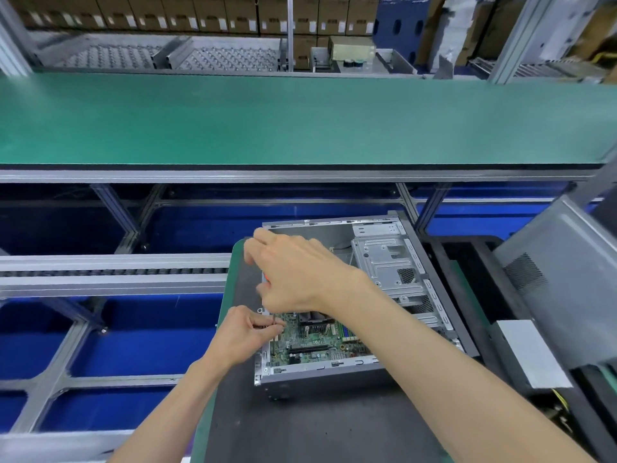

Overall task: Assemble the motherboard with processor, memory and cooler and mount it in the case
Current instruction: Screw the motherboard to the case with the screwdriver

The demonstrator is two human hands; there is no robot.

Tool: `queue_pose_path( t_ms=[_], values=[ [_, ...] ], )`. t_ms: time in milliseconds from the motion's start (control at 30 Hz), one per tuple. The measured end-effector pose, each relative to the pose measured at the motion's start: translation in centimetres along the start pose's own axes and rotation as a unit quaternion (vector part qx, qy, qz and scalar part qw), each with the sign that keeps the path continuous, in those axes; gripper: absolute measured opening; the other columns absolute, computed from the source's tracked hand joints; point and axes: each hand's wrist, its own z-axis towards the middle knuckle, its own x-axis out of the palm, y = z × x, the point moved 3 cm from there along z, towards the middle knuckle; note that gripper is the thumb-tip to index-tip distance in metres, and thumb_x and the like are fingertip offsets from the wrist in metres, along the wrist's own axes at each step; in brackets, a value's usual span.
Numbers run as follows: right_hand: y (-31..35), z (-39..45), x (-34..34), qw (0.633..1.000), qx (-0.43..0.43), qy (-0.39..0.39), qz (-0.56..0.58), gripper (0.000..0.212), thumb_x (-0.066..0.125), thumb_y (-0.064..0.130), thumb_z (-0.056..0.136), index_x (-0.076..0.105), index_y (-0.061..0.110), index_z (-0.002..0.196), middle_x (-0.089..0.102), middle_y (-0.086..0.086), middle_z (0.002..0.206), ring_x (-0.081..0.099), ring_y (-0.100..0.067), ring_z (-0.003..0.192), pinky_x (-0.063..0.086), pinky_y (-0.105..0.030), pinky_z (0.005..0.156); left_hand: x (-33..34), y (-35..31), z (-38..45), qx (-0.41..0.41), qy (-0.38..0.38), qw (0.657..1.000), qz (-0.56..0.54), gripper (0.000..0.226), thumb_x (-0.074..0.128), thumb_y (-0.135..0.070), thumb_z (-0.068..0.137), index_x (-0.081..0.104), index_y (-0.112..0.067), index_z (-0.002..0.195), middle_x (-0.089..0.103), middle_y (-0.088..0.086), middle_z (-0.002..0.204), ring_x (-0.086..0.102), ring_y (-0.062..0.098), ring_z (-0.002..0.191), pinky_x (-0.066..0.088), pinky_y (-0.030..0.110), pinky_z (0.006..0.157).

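Motherboard (310,342) lies in case (320,375), on mat (300,426).
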Motion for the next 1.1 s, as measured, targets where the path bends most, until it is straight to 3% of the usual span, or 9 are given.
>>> queue_pose_path(
  t_ms=[100, 233, 300, 500, 667, 767, 900, 1000, 1100],
  values=[
    [-0.13, -0.07, -0.04, 0.999, 0.002, 0.028, 0.026, 0.025, 0.061, 0.017, 0.082, 0.051, 0.014, 0.106, 0.052, -0.002, 0.102, 0.047, -0.026, 0.077, 0.03, -0.034, 0.057, 0.01, 0.2, 0.09, 0.001, 0.004, 1.0, 0.004, 0.008, 0.078, -0.021, 0.084, 0.083, -0.023, 0.079, 0.071, -0.023, 0.066, 0.053, -0.015, 0.052, 0.036, 0.002, 0.052],
    [-0.07, -0.17, 0.13, 0.993, 0.042, -0.047, -0.1, 0.019, 0.051, 0.031, 0.1, 0.056, 0.013, 0.099, 0.037, -0.001, 0.076, 0.053, -0.031, 0.074, 0.032, -0.038, 0.06, 0.0, 0.22, 0.06, 0.005, 0.013, 1.0, 0.004, 0.007, 0.077, -0.02, 0.084, 0.083, -0.021, 0.08, 0.075, -0.021, 0.079, 0.066, -0.014, 0.074, 0.045, 0.003, 0.062],
    [0.13, -0.18, -0.02, 0.99, 0.042, -0.06, -0.122, 0.029, 0.048, 0.041, 0.102, 0.055, 0.015, 0.092, 0.029, 0.001, 0.07, 0.047, -0.03, 0.067, 0.032, -0.038, 0.059, 0.0, 0.11, 0.13, 0.004, 0.015, 1.0, 0.004, 0.009, 0.077, -0.021, 0.085, 0.083, -0.021, 0.077, 0.076, -0.018, 0.079, 0.064, -0.013, 0.066, 0.043, 0.004, 0.058],
    [-0.3, -0.33, -0.32, 1.0, 0.008, 0.023, 0.003, 0.027, 0.061, 0.021, 0.083, 0.048, 0.015, 0.106, 0.054, 0.0, 0.1, 0.049, -0.027, 0.078, 0.031, -0.036, 0.061, -0.08, 0.07, 0.06, 0.006, 0.012, 1.0, 0.014, 0.022, 0.077, -0.022, 0.086, 0.08, -0.028, 0.065, 0.075, -0.019, 0.076, 0.066, -0.011, 0.071, 0.043, 0.01, 0.055],
    [-0.27, -0.3, 0.37, 0.992, 0.056, -0.057, -0.099, 0.029, 0.048, 0.038, 0.101, 0.058, 0.011, 0.104, 0.057, -0.006, 0.087, 0.054, -0.032, 0.076, 0.032, -0.038, 0.061, -0.05, -0.07, -0.12, 0.005, 0.015, 1.0, 0.005, 0.012, 0.077, -0.02, 0.085, 0.082, -0.027, 0.077, 0.075, -0.02, 0.081, 0.069, -0.009, 0.086, 0.047, 0.01, 0.063],
    [-0.09, -0.37, -0.02, 0.997, 0.038, -0.038, -0.058, 0.034, 0.056, 0.045, 0.094, 0.055, 0.013, 0.107, 0.047, 0.0, 0.084, 0.044, -0.027, 0.073, 0.031, -0.037, 0.062, -0.22, -0.35, -0.24, 0.003, 0.017, 1.0, 0.013, 0.016, 0.076, -0.022, 0.086, 0.082, -0.028, 0.072, 0.075, -0.02, 0.079, 0.067, -0.008, 0.072, 0.046, 0.015, 0.058],
    [-0.45, -0.54, -0.32, 0.999, 0.0, 0.029, 0.017, 0.03, 0.063, 0.018, 0.08, 0.048, 0.015, 0.106, 0.051, -0.001, 0.101, 0.045, -0.024, 0.074, 0.025, -0.032, 0.053, -0.17, -0.44, -0.3, 0.0, 0.011, 1.0, 0.007, 0.02, 0.076, -0.021, 0.086, 0.081, -0.025, 0.068, 0.075, -0.019, 0.078, 0.068, -0.006, 0.075, 0.049, 0.021, 0.059],
    [-0.09, -0.43, -0.08, 1.0, 0.023, 0.011, -0.013, 0.023, 0.061, 0.019, 0.086, 0.041, 0.014, 0.095, 0.045, -0.001, 0.092, 0.039, -0.024, 0.07, 0.028, -0.033, 0.058, -0.09, -0.32, -0.27, 0.008, 0.014, 1.0, 0.006, 0.026, 0.075, -0.019, 0.087, 0.08, -0.03, 0.063, 0.075, -0.019, 0.075, 0.067, -0.009, 0.075, 0.046, 0.017, 0.058],
    [0.44, -0.34, 0.33, 0.997, 0.041, -0.03, -0.059, 0.016, 0.057, 0.025, 0.095, 0.048, 0.013, 0.098, 0.034, 0.0, 0.079, 0.038, -0.026, 0.07, 0.031, -0.037, 0.061, -0.07, -0.63, -0.49, 0.009, 0.016, 1.0, 0.008, 0.014, 0.075, -0.018, 0.087, 0.083, -0.023, 0.076, 0.073, -0.021, 0.07, 0.056, -0.013, 0.053, 0.039, 0.01, 0.051]
  ],
)
